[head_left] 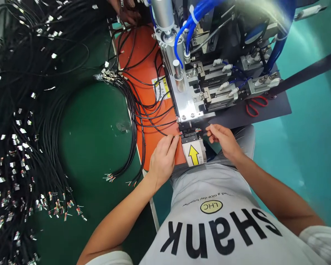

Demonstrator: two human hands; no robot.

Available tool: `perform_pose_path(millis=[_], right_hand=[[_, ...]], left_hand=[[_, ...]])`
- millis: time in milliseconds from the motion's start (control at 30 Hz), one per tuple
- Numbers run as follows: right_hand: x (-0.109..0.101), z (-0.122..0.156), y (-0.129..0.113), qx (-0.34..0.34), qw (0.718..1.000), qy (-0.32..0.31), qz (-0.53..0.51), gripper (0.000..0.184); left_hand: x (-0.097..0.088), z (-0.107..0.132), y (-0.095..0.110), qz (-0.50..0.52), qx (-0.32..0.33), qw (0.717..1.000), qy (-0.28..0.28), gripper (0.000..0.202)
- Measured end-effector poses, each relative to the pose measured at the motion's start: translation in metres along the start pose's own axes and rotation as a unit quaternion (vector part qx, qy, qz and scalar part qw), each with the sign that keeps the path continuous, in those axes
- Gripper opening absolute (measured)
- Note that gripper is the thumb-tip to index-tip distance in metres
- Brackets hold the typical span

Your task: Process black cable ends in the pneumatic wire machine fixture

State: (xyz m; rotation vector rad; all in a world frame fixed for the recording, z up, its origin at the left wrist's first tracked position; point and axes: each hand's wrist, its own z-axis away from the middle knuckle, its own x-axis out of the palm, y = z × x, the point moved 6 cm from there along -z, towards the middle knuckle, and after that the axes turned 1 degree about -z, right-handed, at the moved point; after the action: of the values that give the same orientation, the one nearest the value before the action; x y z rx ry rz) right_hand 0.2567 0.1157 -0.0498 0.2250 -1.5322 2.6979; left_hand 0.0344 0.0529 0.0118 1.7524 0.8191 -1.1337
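Note:
My left hand (164, 156) is closed, thumb and fingertips pressed on a black cable (161, 131) at the left side of the machine's front fixture (189, 137). The cable's stripped end shows thin coloured wires (198, 130) sticking out to the right of that fixture. Just beyond these wire tips, my right hand (223, 140) is closed in a pinch; what it holds, if anything, is too small to make out. Below the fixture sits a pale block with a yellow arrow (193, 155). The pneumatic machine (187, 105) rises directly ahead of both hands.
Several black cables (131, 121) lie across the orange mat (151, 145). A large heap of cables (49, 129) covers the green table at left. Red-handled scissors (256, 106) lie right of the machine. Another person's hand (128, 14) is at the top.

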Motion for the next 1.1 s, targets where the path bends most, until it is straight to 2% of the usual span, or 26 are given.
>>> perform_pose_path(millis=[133, 267, 400, 500, 633, 700, 767, 933, 1100], right_hand=[[-0.005, 0.005, 0.003, 0.001, 1.000, 0.012, -0.003, 0.036], [-0.008, 0.015, -0.006, -0.013, 1.000, 0.022, -0.005, 0.029], [-0.017, 0.025, -0.016, -0.011, 0.999, 0.043, -0.003, 0.025], [-0.018, 0.032, -0.026, -0.020, 0.999, 0.046, -0.007, 0.023], [-0.009, 0.042, -0.041, -0.040, 0.999, 0.032, 0.008, 0.021], [-0.003, 0.048, -0.046, -0.047, 0.999, 0.017, 0.022, 0.021], [0.001, 0.054, -0.050, -0.052, 0.998, 0.001, 0.042, 0.021], [0.009, 0.064, -0.053, -0.062, 0.994, -0.034, 0.079, 0.021], [0.014, 0.065, -0.057, -0.074, 0.991, -0.049, 0.098, 0.021]], left_hand=[[-0.007, -0.011, -0.002, 0.003, -0.028, 1.000, -0.005, 0.054], [-0.036, -0.010, -0.016, -0.012, -0.041, 0.999, -0.006, 0.040], [-0.065, 0.011, -0.058, -0.032, -0.178, 0.984, -0.001, 0.019], [-0.067, 0.018, -0.078, 0.078, -0.244, 0.966, -0.032, 0.028], [-0.066, 0.008, -0.077, 0.284, -0.261, 0.922, -0.041, 0.022], [-0.070, -0.001, -0.069, 0.336, -0.237, 0.910, -0.048, 0.021], [-0.076, -0.010, -0.056, 0.332, -0.180, 0.924, -0.064, 0.022], [-0.080, -0.026, -0.014, 0.249, 0.010, 0.963, -0.108, 0.032], [-0.069, -0.038, 0.025, 0.136, 0.127, 0.979, -0.083, 0.024]])
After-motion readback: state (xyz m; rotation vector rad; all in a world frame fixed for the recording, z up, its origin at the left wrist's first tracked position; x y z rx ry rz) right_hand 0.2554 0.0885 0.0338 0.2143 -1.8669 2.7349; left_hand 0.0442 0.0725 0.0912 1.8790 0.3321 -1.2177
